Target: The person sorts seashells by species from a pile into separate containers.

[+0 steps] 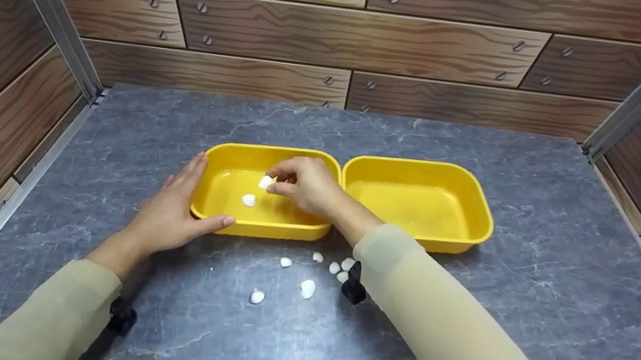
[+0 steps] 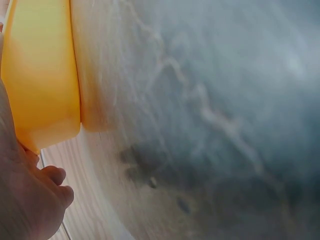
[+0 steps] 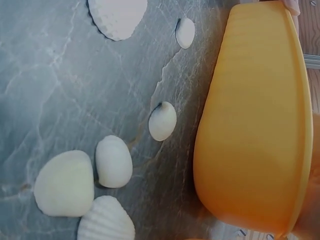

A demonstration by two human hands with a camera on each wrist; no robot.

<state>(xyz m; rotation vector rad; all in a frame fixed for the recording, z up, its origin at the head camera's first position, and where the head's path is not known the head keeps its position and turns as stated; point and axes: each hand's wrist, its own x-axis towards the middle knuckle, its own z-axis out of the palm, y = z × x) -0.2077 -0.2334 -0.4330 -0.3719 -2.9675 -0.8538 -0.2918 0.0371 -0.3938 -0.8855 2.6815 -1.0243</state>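
Your right hand [image 1: 309, 184] pinches a white seashell [image 1: 265, 182] over the left yellow tray [image 1: 273, 231]; your left hand [image 1: 170, 215], thumb spread from fingers, touches its rim.

enclosed booth [image 1: 479, 105], wood-print panels [image 1: 315, 34], metal posts [image 1: 47, 1]

A plank-patterned wall [image 1: 357, 39] (screw-dotted) backs the grey tabletop [image 1: 565, 299].

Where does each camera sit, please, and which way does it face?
Head: on the head, facing forward and down at the left tray and right tray; the left hand and right hand show.
Left wrist: on that wrist, facing the table and left tray; part of left hand shows.
Right wrist: on that wrist, facing shells and left tray; a fingertip shows.
Head and right wrist share the shells.
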